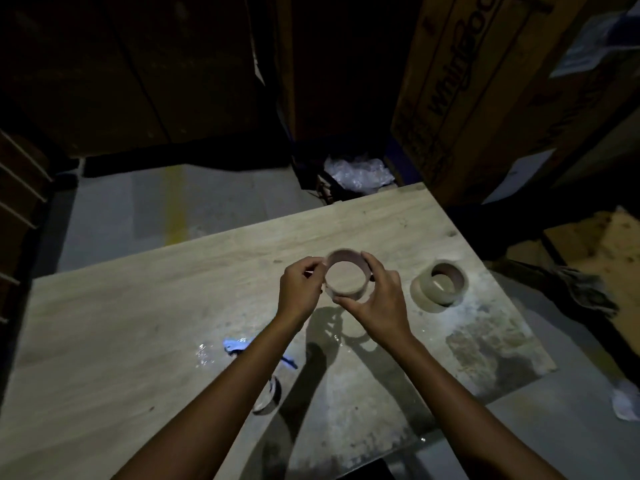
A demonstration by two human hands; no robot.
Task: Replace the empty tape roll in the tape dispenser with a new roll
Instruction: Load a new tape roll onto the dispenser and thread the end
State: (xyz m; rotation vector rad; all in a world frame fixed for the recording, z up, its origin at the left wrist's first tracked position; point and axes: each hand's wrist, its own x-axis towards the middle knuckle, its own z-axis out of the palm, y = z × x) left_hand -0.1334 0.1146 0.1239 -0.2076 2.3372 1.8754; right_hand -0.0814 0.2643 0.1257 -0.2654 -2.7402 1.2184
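Note:
Both hands hold a thin bare cardboard ring, the empty tape roll (347, 292), above the middle of the wooden table (138, 306). My left hand (300, 289) pinches its left rim with the fingertips. My right hand (377, 299) wraps around its right side and bottom. A full tape roll (424, 289), thick and pale, lies flat on the table to the right of my hands. A blue tape dispenser (239, 346) lies on the table under my left forearm, which hides most of it.
A large cardboard box (485, 91) stands past the table's far right corner. Crumpled clear plastic (356, 173) lies on the floor behind the table. Dark shelving rises at the left edge. The table's right part is stained and dusty.

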